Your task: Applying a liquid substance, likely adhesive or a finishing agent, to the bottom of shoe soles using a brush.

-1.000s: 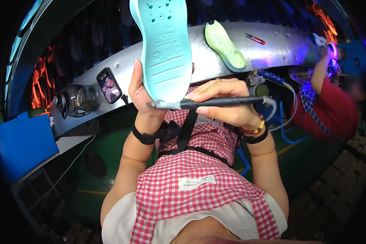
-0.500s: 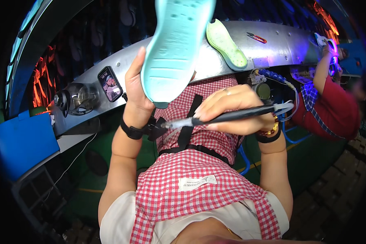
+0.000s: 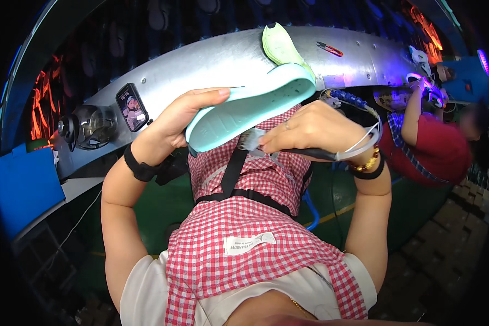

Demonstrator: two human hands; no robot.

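Curved sheet-metal desk [image 3: 212,60] arcs across the upper field, with dark racking behind it and orange glow at 10 and 1 o'clock.

Left hand [image 3: 174,122]: grasping. Fingers are curled round the heel end of one light-blue shoe sole [image 3: 250,106], thumb laid along its upper edge. The sole is held clear of the desk, tilted, toe end toward 1 o'clock, above the red-checked apron [image 3: 244,239].

Right hand [image 3: 309,130]: clenched on one dark-handled brush [image 3: 288,149]. The bristle end points to 9 o'clock and sits at the sole's lower edge; whether bristles touch the sole cannot be told. A pale hose or cord [image 3: 364,141] loops by this wrist.

Count on the desk: one pale green sole [image 3: 280,46], just behind the blue one at 12 o'clock; one red-handled tool [image 3: 330,49] at 1 o'clock; one small screen device [image 3: 131,107] at 10 o'clock; one dark round fitting [image 3: 87,127] beside it. One blue panel [image 3: 27,187] lies at 9 o'clock.

One co-worker in a red top [image 3: 434,149] is at 3 o'clock, hand raised to the desk edge.
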